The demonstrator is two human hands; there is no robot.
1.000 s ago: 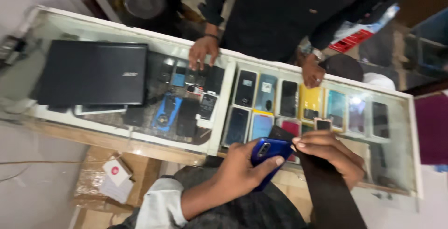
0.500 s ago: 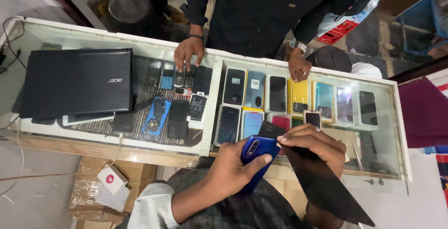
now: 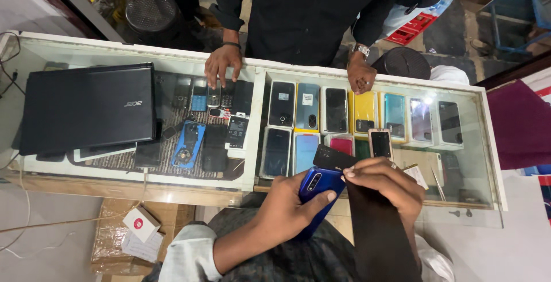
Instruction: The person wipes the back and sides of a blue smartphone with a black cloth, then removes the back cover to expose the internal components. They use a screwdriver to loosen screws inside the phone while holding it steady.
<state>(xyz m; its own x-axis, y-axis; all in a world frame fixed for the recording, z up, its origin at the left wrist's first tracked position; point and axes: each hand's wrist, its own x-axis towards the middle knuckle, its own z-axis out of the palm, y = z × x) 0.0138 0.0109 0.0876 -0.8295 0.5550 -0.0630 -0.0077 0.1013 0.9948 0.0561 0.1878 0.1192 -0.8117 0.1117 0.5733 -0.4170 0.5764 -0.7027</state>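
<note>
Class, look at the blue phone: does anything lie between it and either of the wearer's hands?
Nothing visible does. The left hand grips the blue phone directly, thumb on its back. The right hand touches its upper edge while also holding a black sheet.

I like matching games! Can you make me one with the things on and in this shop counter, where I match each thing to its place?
Things:
1. blue phone
2. black laptop
3. yellow phone box
4. cardboard box

Places:
A. on the floor under the counter's near edge
B. shut, on the left part of the glass counter
C. held in the left hand, with the right hand touching its top
D. inside the glass case, below the other person's hand

Pairs: 1-C, 2-B, 3-D, 4-A
</note>
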